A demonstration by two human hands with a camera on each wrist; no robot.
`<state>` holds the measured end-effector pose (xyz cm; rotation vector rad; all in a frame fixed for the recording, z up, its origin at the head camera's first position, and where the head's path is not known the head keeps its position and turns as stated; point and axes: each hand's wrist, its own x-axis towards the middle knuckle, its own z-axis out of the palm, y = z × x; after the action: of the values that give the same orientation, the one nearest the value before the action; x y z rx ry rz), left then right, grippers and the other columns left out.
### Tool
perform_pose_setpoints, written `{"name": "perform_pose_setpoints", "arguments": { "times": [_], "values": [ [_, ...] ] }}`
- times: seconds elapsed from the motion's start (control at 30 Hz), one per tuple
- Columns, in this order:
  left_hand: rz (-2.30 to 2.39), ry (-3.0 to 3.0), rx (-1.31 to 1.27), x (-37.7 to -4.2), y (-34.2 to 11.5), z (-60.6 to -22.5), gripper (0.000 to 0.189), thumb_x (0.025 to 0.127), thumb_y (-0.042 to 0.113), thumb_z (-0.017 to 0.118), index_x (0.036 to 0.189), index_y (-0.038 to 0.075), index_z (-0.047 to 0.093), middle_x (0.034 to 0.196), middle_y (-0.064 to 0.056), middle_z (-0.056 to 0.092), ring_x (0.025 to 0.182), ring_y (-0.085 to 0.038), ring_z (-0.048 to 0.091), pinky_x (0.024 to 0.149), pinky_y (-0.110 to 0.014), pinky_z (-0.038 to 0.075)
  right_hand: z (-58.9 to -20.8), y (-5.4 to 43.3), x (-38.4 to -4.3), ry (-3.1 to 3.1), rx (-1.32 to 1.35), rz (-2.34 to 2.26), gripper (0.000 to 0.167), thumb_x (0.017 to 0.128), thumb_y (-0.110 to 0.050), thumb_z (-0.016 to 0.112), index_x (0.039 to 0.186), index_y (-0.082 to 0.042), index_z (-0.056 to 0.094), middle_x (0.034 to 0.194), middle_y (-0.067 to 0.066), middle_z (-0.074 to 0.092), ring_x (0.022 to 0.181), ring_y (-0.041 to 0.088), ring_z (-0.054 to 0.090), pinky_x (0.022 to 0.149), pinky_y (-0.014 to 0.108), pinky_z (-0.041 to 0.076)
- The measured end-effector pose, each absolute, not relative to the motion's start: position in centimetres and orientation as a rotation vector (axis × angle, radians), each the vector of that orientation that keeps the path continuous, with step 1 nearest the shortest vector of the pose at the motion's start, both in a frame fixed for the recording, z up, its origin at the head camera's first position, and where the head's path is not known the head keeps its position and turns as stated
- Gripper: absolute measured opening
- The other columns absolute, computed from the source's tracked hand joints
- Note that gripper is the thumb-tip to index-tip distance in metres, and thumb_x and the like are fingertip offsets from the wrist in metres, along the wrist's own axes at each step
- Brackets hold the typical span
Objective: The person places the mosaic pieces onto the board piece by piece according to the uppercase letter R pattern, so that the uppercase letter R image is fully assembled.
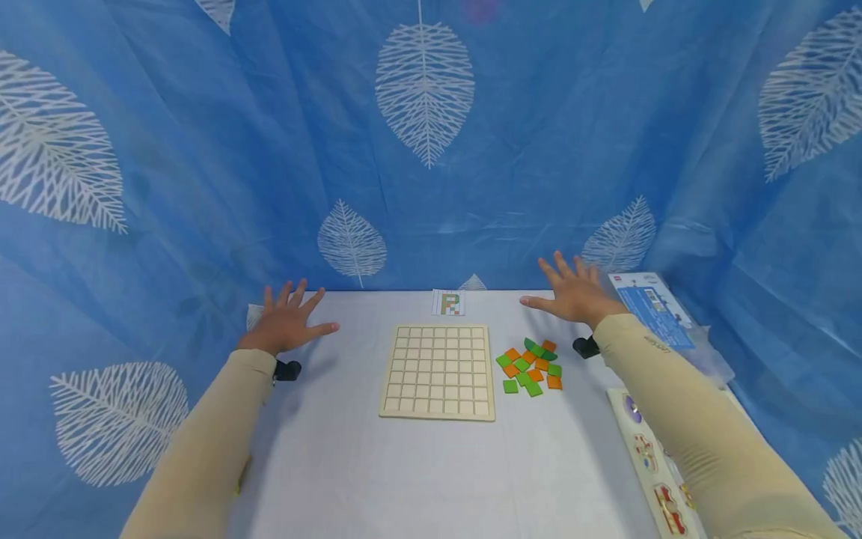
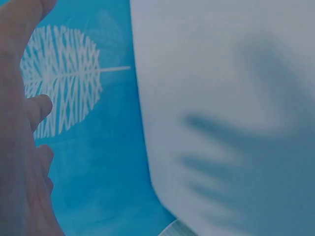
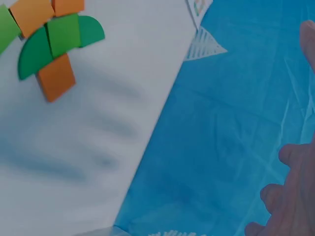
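Observation:
Both hands hover over the white table with fingers spread, holding nothing. My left hand (image 1: 283, 322) is left of a pale wooden grid board (image 1: 437, 372) whose square cells hold no pieces. My right hand (image 1: 575, 294) is raised above the table's back right, beyond a loose pile of orange and green square tiles (image 1: 534, 375). Among the tiles are dark green rounded pieces (image 3: 91, 31), seen in the right wrist view. Behind the board lies a small card (image 1: 448, 302) printed with a coloured grid pattern. In the left wrist view, only the hand's edge and its shadow show.
A plastic-wrapped blue and white packet (image 1: 656, 311) lies at the back right. Partly under the right forearm is a white puzzle board (image 1: 649, 464) with picture pieces. A blue curtain with white leaf prints (image 1: 424, 90) hangs behind the table and at both sides.

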<state>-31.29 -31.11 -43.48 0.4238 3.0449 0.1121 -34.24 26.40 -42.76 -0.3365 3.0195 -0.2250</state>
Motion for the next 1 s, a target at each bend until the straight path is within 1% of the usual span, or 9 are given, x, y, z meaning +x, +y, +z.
{"name": "perform_pose_setpoints", "arguments": {
  "times": [0.13,0.2,0.3,0.47,0.53,0.7,0.77,0.87,1.0],
  "values": [
    [0.152,3.018,0.442,-31.0,-30.1,-44.8,0.106,0.095,0.080,0.049,0.168,0.007,0.024,0.170,-0.032,0.004,0.153,-0.057,-0.001,0.114,-0.074,-0.015,-43.6,26.4,-33.7,3.001,-0.343,-0.229,0.118,0.090,-0.091,0.039,0.170,-0.010,0.010,0.171,0.029,-0.004,0.151,0.061,-0.006,0.113,0.077,-0.011],
    [0.180,3.011,0.444,-30.9,-29.5,-45.3,0.105,0.095,0.079,0.051,0.168,0.007,0.025,0.170,-0.031,0.005,0.153,-0.057,0.000,0.114,-0.074,-0.013,-43.8,26.4,-33.4,2.989,-0.344,-0.267,0.118,0.090,-0.090,0.041,0.170,-0.009,0.010,0.171,0.029,-0.005,0.151,0.060,-0.007,0.113,0.076,-0.013],
    [0.232,3.007,0.435,-30.9,-28.9,-46.2,0.105,0.095,0.079,0.051,0.168,0.008,0.025,0.171,-0.030,0.006,0.154,-0.055,0.000,0.115,-0.072,-0.014,-44.1,26.3,-32.9,2.983,-0.342,-0.327,0.118,0.091,-0.088,0.045,0.170,-0.008,0.010,0.171,0.030,-0.004,0.151,0.061,-0.007,0.113,0.075,-0.015],
    [0.279,2.988,0.431,-30.8,-28.2,-47.6,0.108,0.094,0.082,0.049,0.169,0.009,0.022,0.171,-0.029,0.005,0.154,-0.055,-0.001,0.115,-0.071,-0.015,-44.9,26.3,-32.6,2.972,-0.328,-0.342,0.120,0.089,-0.090,0.043,0.170,-0.008,0.010,0.171,0.030,-0.004,0.151,0.060,-0.006,0.113,0.075,-0.014],
    [0.304,2.978,0.426,-30.6,-27.9,-47.8,0.108,0.094,0.081,0.050,0.169,0.009,0.021,0.171,-0.030,0.006,0.154,-0.055,-0.001,0.115,-0.071,-0.015,-45.3,26.3,-32.6,2.965,-0.327,-0.333,0.120,0.089,-0.091,0.041,0.170,-0.008,0.009,0.171,0.030,-0.004,0.152,0.059,-0.006,0.114,0.075,-0.013],
    [0.379,2.955,0.431,-29.9,-27.1,-48.0,0.105,0.096,0.076,0.055,0.168,0.007,0.023,0.170,-0.031,0.007,0.154,-0.055,0.001,0.116,-0.072,-0.012,-45.8,26.3,-32.3,2.946,-0.335,-0.361,0.116,0.092,-0.087,0.044,0.170,-0.008,0.010,0.171,0.030,-0.003,0.151,0.060,-0.005,0.114,0.075,-0.012],
    [0.393,2.950,0.447,-29.8,-26.9,-48.2,0.105,0.096,0.076,0.055,0.168,0.006,0.022,0.170,-0.031,0.007,0.154,-0.055,0.001,0.117,-0.072,-0.011,-45.9,26.2,-32.2,2.940,-0.337,-0.379,0.115,0.093,-0.085,0.046,0.170,-0.007,0.011,0.170,0.030,-0.002,0.151,0.061,-0.004,0.114,0.075,-0.011],
    [0.409,2.954,0.455,-29.7,-26.6,-48.7,0.106,0.095,0.077,0.055,0.168,0.006,0.023,0.170,-0.030,0.008,0.154,-0.055,0.002,0.117,-0.071,-0.010,-46.2,26.1,-32.3,2.937,-0.336,-0.403,0.115,0.093,-0.085,0.047,0.170,-0.007,0.011,0.171,0.030,-0.002,0.151,0.061,-0.004,0.115,0.074,-0.011],
    [0.437,2.948,0.445,-29.4,-26.1,-49.5,0.107,0.094,0.076,0.058,0.168,0.006,0.024,0.170,-0.030,0.009,0.154,-0.054,0.003,0.118,-0.070,-0.012,-47.2,25.9,-32.4,2.929,-0.331,-0.415,0.118,0.090,-0.088,0.046,0.170,-0.009,0.009,0.171,0.028,-0.003,0.152,0.059,-0.004,0.116,0.072,-0.012]
  ]
}}
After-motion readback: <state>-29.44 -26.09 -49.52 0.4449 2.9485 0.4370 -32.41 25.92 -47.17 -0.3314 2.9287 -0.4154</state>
